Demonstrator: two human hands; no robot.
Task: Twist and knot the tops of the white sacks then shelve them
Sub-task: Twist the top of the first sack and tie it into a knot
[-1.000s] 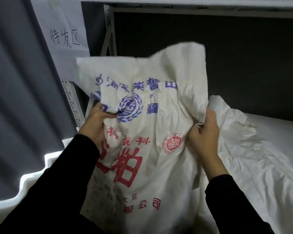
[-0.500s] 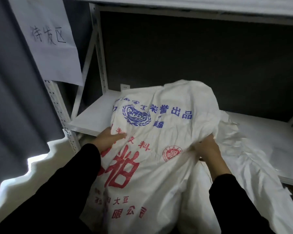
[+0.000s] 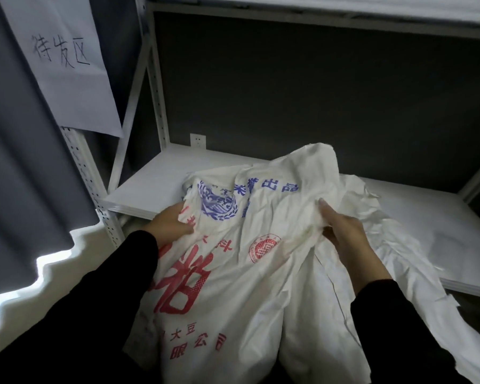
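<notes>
A white sack (image 3: 263, 278) with red and blue print hangs in front of me, its loose top draped over the front edge of the white shelf (image 3: 150, 187). My left hand (image 3: 168, 224) grips the sack's left edge near the blue emblem. At the sack's right side, my right hand (image 3: 347, 239) pinches a fold of the cloth. A second plain white sack (image 3: 394, 245) lies crumpled to the right, partly on the shelf and partly hanging off it. Both sack tops are loose, with no knot visible.
The metal rack has a perforated white upright (image 3: 92, 187) at left and another shelf board (image 3: 316, 6) overhead. A paper sign (image 3: 61, 59) with handwriting hangs at upper left. A wall socket (image 3: 198, 140) sits behind the shelf. A grey curtain (image 3: 20, 162) hangs to the left.
The sack's top, held up high a second ago, has come down and now rests over the shelf edge. Both hands have lowered with it, still gripping its sides.
</notes>
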